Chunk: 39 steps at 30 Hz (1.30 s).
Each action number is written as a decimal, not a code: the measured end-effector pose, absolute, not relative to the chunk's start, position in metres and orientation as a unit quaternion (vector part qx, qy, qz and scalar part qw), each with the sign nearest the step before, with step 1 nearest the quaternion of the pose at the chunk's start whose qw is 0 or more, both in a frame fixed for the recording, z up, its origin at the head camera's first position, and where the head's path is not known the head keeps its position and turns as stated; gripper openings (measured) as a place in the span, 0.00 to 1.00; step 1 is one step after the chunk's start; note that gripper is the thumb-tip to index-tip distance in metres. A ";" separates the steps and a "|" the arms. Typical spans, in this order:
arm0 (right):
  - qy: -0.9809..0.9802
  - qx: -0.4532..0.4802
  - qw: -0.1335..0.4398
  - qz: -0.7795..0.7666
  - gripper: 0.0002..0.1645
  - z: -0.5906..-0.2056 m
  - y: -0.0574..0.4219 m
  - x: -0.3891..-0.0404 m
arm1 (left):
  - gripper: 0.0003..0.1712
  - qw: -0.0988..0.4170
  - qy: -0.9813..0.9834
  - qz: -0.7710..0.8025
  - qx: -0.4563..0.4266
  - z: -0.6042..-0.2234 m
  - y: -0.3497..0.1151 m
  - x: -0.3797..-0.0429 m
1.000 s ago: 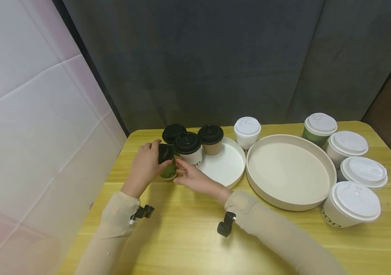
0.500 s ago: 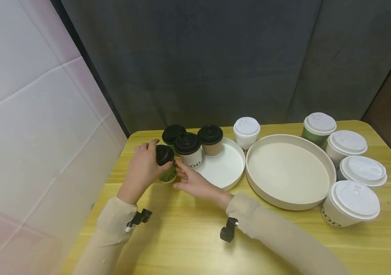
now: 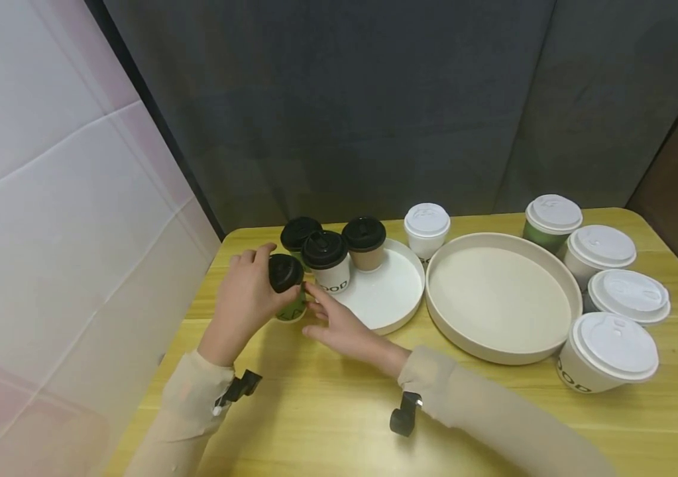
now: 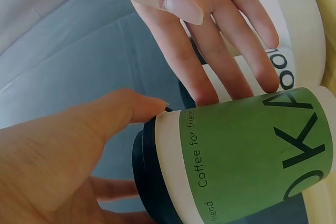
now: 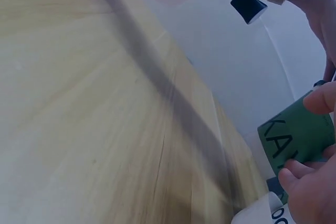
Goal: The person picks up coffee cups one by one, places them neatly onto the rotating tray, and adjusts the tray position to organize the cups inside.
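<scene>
A green paper coffee cup (image 3: 292,309) with a black lid stands at the left of the table, lettering on its side. My left hand (image 3: 244,291) grips it from above around the lid; the left wrist view shows the thumb (image 4: 142,106) at the lid's edge. On the cup's other side, my right hand (image 3: 341,324) has its fingers extended, fingertips right at the green wall. Just behind are a white cup (image 3: 334,276) and a brown cup (image 3: 368,259), both black-lidded and on a white round tray (image 3: 389,298). Another black-lidded cup (image 3: 301,232) is partly hidden behind them.
A larger beige round tray (image 3: 502,298) sits right of the white one. A white-lidded cup (image 3: 427,225) stands behind, between the trays. Several more white-lidded cups, including a large white cup (image 3: 607,358), line the right side. A pale wall panel (image 3: 70,218) borders the left.
My left hand and the green cup have shifted slightly toward me, away from the black-lidded cups behind. The right hand has moved back along with them, fingertips staying by the cup.
</scene>
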State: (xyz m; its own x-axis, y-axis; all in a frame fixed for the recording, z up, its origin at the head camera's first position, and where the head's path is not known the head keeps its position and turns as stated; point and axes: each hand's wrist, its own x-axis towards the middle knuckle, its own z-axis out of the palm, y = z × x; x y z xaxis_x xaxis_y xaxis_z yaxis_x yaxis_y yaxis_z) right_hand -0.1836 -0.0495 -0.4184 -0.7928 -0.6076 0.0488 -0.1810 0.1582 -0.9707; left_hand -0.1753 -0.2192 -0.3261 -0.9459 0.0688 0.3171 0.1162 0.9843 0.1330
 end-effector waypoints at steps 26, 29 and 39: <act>0.736 -0.281 0.107 -0.607 0.50 -0.410 -0.004 -0.150 | 0.44 0.202 -0.969 -0.083 -0.116 -0.313 -0.183 -0.155; 0.736 -0.278 0.107 -0.607 0.51 -0.409 0.001 -0.149 | 0.43 0.209 -0.966 -0.088 -0.122 -0.313 -0.179 -0.155; 0.730 -0.276 0.094 -0.618 0.52 -0.414 0.018 -0.149 | 0.42 0.220 -0.959 -0.100 -0.148 -0.321 -0.167 -0.160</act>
State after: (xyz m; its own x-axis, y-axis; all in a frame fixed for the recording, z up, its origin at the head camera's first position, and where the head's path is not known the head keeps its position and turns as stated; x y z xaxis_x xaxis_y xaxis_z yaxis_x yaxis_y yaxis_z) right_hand -0.1494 0.0176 -0.4138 -0.8293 -0.5204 0.2035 -0.2871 0.0843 -0.9542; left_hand -0.1602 -0.1668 -0.3214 -0.8598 0.2393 0.4511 0.3271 0.9365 0.1266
